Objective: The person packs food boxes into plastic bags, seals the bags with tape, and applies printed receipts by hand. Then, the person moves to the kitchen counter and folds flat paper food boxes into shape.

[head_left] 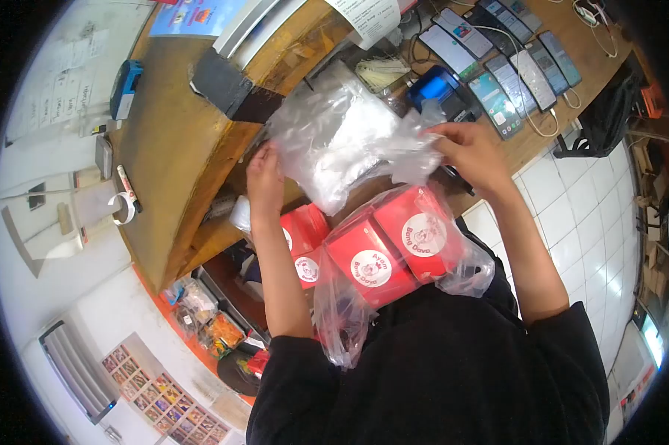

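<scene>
A clear plastic bag [342,133] is spread between my two hands over the desk. My left hand [265,172] pinches its left edge. On the other side, my right hand [468,152] has its fingers closed on the bag's right edge. Close to my body, red boxes [371,263] with round white labels sit inside another clear plastic bag [342,311]. More red boxes [303,233] stand to the left of these, beside my left forearm.
Several phones [495,104] with cables lie on the wooden desk [523,152] at the upper right. A raised wooden counter [167,148] is on the left, with a marker [129,185] and a tape roll [123,208]. Packets [201,308] fill a lower shelf.
</scene>
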Demonstrator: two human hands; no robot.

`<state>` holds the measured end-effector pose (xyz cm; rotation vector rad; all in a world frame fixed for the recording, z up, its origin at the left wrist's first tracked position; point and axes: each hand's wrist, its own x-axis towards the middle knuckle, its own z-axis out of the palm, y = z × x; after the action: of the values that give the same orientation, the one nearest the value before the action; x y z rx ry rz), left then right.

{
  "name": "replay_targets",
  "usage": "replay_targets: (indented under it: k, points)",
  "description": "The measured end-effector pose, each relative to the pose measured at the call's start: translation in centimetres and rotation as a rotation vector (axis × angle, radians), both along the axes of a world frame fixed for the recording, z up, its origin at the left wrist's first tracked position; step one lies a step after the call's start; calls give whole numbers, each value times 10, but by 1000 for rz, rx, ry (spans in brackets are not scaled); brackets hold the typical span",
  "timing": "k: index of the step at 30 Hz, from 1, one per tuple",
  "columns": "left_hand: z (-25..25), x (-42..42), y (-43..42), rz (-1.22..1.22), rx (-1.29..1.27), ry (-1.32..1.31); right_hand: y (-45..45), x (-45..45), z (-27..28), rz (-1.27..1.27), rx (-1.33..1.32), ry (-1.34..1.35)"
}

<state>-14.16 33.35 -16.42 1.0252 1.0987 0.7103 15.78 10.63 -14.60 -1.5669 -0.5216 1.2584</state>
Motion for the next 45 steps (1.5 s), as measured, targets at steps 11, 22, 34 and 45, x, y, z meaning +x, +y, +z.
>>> replay_targets:
  k: [11, 22, 34, 45]
  points:
    - [218, -15, -200, -394, 936, 794, 13, -36, 136, 35, 421, 262]
    - [189, -92, -287, 76, 205, 98, 20, -202, -31, 830, 276, -994]
    - [223, -116, -298, -74, 313, 528, -78, -85, 155, 1759, -169, -1552]
    - [80, -190, -307, -284, 640, 769, -109, 24, 133, 1001, 358, -892]
